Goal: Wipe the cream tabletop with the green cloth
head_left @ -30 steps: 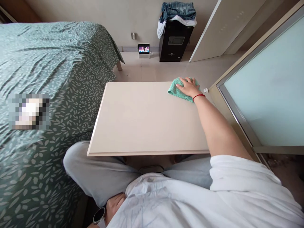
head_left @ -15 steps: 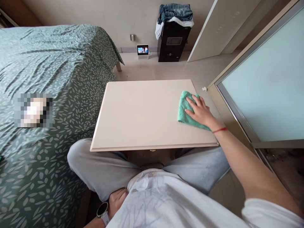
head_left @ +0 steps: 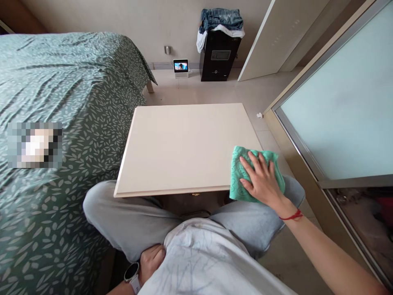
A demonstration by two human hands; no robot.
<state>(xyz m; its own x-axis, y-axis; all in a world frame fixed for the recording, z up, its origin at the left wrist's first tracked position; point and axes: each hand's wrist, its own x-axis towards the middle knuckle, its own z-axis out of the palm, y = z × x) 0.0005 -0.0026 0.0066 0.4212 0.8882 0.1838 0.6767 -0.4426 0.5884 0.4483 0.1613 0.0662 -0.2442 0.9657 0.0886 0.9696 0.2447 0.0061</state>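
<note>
My right hand (head_left: pixel 260 180) lies flat with fingers spread on a green cleaning cloth (head_left: pixel 238 184), pressing it onto the near right corner of a cream-coloured tabletop (head_left: pixel 181 147). Part of the cloth hangs past the table's front edge, over my right thigh. My left hand (head_left: pixel 152 260) rests low by my lap against the white T-shirt (head_left: pixel 196 262), its fingers curled closed; whether anything is inside them is hidden. A watch (head_left: pixel 132 272) is on the left wrist, and a red string bracelet (head_left: pixel 293 215) on the right.
A bed with a green leaf-patterned cover (head_left: pixel 92 119) stands at the left, a blurred patch on it. Beyond the table are a small lit screen (head_left: pixel 181 66) and a black cabinet (head_left: pixel 218 59) topped with folded jeans (head_left: pixel 221 18). A frosted glass panel (head_left: pixel 340 98) flanks the right.
My right hand has slid the cloth toward me, from the table's right side to its near right corner and partly over the edge. My left hand stays put. The view has shifted slightly.
</note>
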